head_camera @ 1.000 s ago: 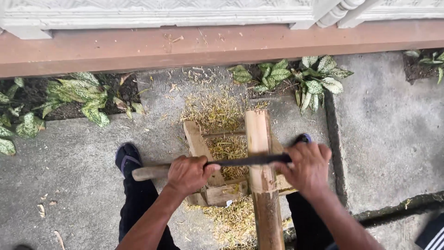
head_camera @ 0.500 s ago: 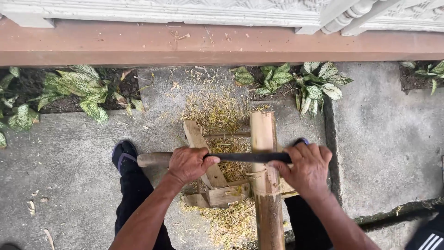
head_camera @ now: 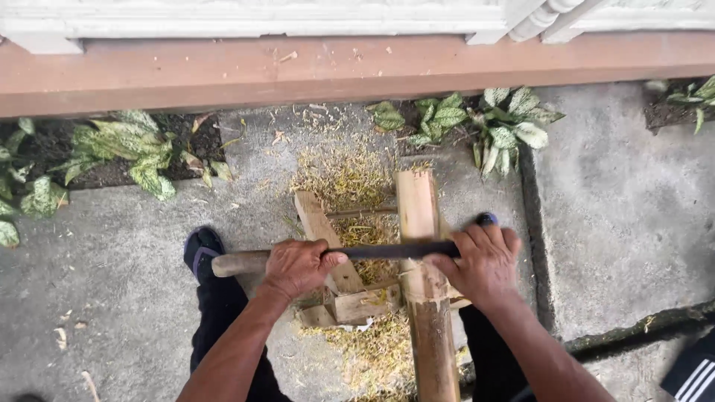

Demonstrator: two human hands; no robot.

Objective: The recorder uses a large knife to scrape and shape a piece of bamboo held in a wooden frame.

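Observation:
A thick bamboo pole (head_camera: 424, 290) lies lengthwise on a low wooden stand (head_camera: 339, 286) between my legs. A long dark blade (head_camera: 383, 251) with a pale wooden handle (head_camera: 237, 263) lies crosswise over the pole. My left hand (head_camera: 298, 268) grips the handle end. My right hand (head_camera: 484, 266) presses down on the blade's far end, just right of the pole. Yellowish bamboo shavings (head_camera: 344, 175) cover the ground ahead of the stand and under it.
A reddish-brown ledge (head_camera: 335, 71) runs across the top below a white railing. Green spotted plants (head_camera: 130, 152) grow in soil on the left and plants (head_camera: 484, 123) on the right. My dark shoe (head_camera: 201, 249) stands on grey concrete. A striped sleeve (head_camera: 693, 376) shows bottom right.
Both hands and the blade have stayed almost in place on the pole; the view has shifted slightly, with the blade a little nearer to me along the pole.

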